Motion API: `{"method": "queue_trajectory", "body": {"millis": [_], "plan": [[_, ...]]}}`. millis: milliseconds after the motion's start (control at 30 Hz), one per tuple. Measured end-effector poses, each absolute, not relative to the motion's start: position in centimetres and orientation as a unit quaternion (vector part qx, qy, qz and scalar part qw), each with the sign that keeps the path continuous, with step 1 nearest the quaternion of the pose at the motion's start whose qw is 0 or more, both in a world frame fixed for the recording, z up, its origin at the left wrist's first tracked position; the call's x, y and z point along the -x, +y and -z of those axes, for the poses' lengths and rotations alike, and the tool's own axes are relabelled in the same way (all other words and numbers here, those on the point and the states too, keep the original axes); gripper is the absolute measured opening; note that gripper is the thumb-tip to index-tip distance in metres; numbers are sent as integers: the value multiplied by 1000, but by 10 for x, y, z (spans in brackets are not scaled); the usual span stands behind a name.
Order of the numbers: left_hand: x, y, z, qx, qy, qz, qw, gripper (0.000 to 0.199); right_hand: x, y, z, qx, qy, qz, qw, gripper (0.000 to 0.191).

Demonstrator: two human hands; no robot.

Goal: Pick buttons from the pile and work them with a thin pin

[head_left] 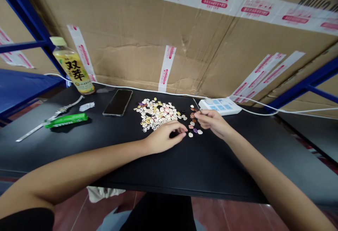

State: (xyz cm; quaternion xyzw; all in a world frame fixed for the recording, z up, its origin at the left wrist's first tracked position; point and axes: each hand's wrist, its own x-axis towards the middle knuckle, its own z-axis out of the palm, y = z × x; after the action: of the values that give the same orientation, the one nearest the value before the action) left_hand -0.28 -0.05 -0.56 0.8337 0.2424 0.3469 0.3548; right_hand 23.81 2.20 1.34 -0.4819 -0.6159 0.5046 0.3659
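White pieces (158, 118) seem light, stiff; best held by rims. Right hand (214, 122) pinches a rod (196, 105) (left hand (162, 138) loosely parted).

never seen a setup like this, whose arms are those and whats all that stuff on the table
No machine here: those arms belong to a person, seen by a camera on that person's head, looking forward and down. The right hand holds a thin, stick-like tool. The left hand is beside a pile of small, mostly pale pieces, holding nothing visible. A smaller, mixed-colour group lies near the right hand. Also on the black table are a phone, a bottle, a green packet and a white box.
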Motion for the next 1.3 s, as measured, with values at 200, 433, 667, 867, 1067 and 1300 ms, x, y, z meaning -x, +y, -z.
{"method": "queue_trajectory", "body": {"millis": [200,433,667,867,1067,1300], "plan": [[1,4,9,-756,239,-410,451,29,-228,-8,-6,444,-617,-559,332,30],[1,-3,4,-788,205,-398,424,17,-221,-18,-11,459,-690,-463,315,31],[1,-1,1,-804,185,-437,359,9,-218,-21,-13,441,-683,-483,325,26],[3,0,2,-821,183,-441,314,10,-217,-23,-15,443,-683,-485,319,30],[3,0,2,-814,192,-442,324,12,-218,-23,-14,457,-686,-462,328,29],[3,-1,0,-808,191,-429,356,21,-217,-24,-15,446,-683,-473,334,26]]}}
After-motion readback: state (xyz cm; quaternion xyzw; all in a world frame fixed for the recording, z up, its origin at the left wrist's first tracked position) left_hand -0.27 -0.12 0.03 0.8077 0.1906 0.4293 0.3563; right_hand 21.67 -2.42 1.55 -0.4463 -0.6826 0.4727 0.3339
